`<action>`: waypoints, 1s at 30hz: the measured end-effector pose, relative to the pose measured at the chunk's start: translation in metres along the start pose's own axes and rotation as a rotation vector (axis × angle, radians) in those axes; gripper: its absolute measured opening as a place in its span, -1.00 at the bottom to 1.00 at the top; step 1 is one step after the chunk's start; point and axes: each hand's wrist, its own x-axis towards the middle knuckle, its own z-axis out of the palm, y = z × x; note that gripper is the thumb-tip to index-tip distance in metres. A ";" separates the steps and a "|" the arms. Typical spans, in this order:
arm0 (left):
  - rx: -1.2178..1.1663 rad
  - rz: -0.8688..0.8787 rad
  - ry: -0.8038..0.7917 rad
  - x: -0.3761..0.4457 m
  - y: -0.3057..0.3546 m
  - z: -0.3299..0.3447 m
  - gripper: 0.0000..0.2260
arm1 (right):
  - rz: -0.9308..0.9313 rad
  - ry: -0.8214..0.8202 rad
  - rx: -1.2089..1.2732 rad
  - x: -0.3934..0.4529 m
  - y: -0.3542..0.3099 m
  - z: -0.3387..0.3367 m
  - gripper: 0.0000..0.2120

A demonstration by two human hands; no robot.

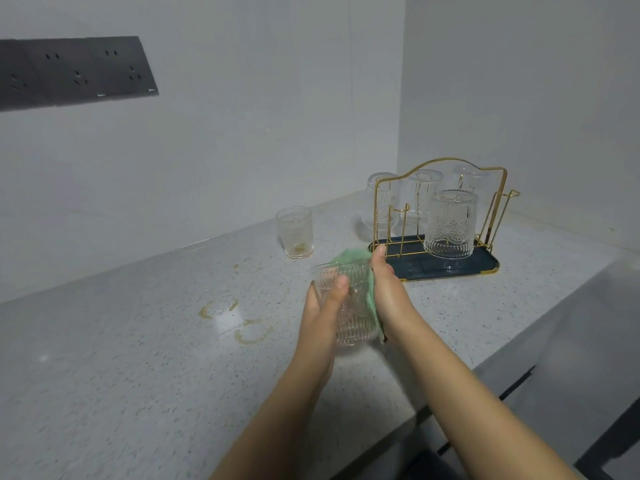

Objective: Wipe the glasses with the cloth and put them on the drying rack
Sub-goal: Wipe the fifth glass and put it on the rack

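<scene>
My left hand (325, 306) grips a clear embossed glass (356, 313) above the counter, thumb across its side. My right hand (388, 289) holds a green cloth (349, 256) against the glass's right side and over its rim. Another glass (295, 232) stands upright on the counter near the back wall, with a little brownish liquid at its bottom. The gold wire drying rack (440, 202) on a dark tray (485, 263) stands at the back right. Several glasses hang upside down on it, the nearest one (450, 223) at the front.
Brownish ring stains (239, 323) mark the speckled counter (138, 358) left of my hands. A dark socket panel (76, 71) sits on the back wall. The counter's front edge (502, 355) runs diagonally at the right, with dark cabinet fronts below it.
</scene>
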 end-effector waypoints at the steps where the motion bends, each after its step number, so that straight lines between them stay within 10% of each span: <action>1: 0.025 0.013 0.007 0.000 0.002 0.000 -0.19 | -0.014 -0.004 0.003 -0.002 0.002 0.002 -0.30; 4: 0.141 0.046 0.099 0.006 0.005 -0.001 -0.58 | -0.077 -0.052 -0.069 -0.014 0.018 0.013 -0.21; 9: 0.154 0.058 0.098 0.004 0.003 -0.004 -0.36 | -0.193 -0.123 -0.185 -0.023 0.032 0.019 -0.24; 15: 0.071 0.076 -0.033 0.003 0.003 -0.004 -0.58 | 0.058 0.015 0.191 -0.009 0.021 0.011 0.03; 17: 0.099 0.070 -0.003 0.004 0.007 -0.002 -0.39 | 0.044 0.020 0.193 -0.015 0.022 0.012 -0.21; 25: 0.042 0.007 0.072 0.003 0.007 -0.009 -0.49 | -0.239 -0.010 -0.172 -0.027 0.035 0.027 -0.14; 30: 0.018 0.050 0.016 0.002 0.006 -0.010 -0.44 | 0.062 -0.010 0.082 -0.013 0.014 0.024 -0.04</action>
